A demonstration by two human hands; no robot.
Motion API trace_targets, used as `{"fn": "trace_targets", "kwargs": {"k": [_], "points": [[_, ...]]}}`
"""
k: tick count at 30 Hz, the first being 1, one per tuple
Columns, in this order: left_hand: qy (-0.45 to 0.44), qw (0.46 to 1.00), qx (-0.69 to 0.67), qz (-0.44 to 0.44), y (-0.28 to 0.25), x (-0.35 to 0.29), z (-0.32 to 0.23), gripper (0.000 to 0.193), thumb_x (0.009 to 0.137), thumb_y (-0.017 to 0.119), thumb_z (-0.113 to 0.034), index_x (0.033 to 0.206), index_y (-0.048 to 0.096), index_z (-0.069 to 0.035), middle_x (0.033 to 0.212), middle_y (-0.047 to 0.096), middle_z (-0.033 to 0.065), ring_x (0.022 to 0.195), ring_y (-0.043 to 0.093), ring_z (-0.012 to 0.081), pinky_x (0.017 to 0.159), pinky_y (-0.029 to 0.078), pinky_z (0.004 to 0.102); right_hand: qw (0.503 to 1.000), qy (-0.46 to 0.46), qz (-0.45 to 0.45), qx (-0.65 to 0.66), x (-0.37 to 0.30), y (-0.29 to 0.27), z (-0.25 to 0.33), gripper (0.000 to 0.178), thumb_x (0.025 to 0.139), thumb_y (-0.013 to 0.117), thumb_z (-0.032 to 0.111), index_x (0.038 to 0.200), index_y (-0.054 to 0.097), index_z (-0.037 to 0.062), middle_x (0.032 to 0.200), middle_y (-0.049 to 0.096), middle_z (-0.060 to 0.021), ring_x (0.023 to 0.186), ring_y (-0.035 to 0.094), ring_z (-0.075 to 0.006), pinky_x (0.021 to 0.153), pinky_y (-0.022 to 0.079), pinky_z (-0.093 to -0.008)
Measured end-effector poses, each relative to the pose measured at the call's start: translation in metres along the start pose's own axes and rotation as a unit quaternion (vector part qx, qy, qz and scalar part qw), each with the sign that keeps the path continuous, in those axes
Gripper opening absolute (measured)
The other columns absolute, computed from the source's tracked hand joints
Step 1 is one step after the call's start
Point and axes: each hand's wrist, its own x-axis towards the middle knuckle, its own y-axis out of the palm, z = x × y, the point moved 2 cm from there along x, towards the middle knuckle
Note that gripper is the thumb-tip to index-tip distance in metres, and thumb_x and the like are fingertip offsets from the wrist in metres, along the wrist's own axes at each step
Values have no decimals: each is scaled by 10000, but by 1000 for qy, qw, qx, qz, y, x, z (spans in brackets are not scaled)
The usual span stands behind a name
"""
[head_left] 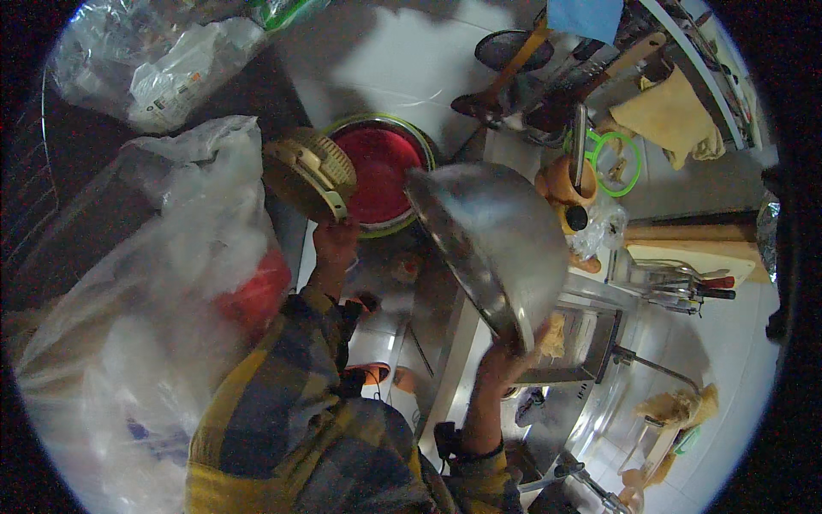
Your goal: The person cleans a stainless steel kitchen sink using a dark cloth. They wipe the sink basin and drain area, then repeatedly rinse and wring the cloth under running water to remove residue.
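My left hand [336, 245] grips the rim of a beige plastic basket [318, 164] with slotted sides, tilted on its side. My right hand [500, 370] is closed on the edge of a large steel bowl [505, 236]. The bowl is held tipped, its rounded outside turned up and to the right. Behind and between them is a round red-bottomed basin [385, 176] with a green rim; the basket and bowl overlap its edges. My fingertips are partly hidden by the rims.
Large clear plastic bags [163, 257] fill the left side. On the right are a steel sink [610, 330] with a faucet [655, 367], a white cutting board [685, 261], a brown mortar [569, 180] and a green-rimmed strainer [636, 167]. Utensils hang near a wooden-handled spatula [629, 60].
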Motion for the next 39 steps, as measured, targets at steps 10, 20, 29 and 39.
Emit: {"fn": "trace_targets", "kwargs": {"k": [10, 20, 29, 39], "points": [[24, 999, 45, 9, -30, 4, -48, 242, 836, 563, -197, 1020, 618, -50, 993, 626, 92, 890, 552, 260, 795, 435, 390, 977, 163, 140, -11, -11, 156, -112, 625, 814, 637, 209, 1280, 306, -43, 1056, 509, -193, 924, 525, -248, 729, 482, -382], [2, 981, 188, -44, -26, 6, -70, 277, 856, 577, -277, 1036, 583, -67, 941, 622, 62, 840, 586, 215, 728, 490, 378, 848, 467, 203, 146, -4, 265, -188, 525, 835, 583, 197, 1205, 318, -65, 1151, 445, -257, 919, 578, -367, 609, 570, -478], [-22, 931, 301, -204, -96, 8, -116, 235, 804, 619, -244, 977, 556, -99, 874, 605, 51, 707, 579, 205, 625, 500, 359, 783, 574, 213, 108, 11, 352, -269, 479, 840, 613, 282, 1133, 460, -64, 1086, 530, -194, 912, 582, -339, 707, 559, -466], [18, 842, 454, -289, -80, 16, -97, 298, 846, 603, -265, 1056, 536, -64, 861, 589, 84, 706, 582, 198, 583, 500, 357, 820, 442, 299, 207, 7, 336, -232, 449, 868, 553, 342, 1140, 524, -14, 1043, 574, -138, 890, 572, -239, 784, 510, -395]]}}
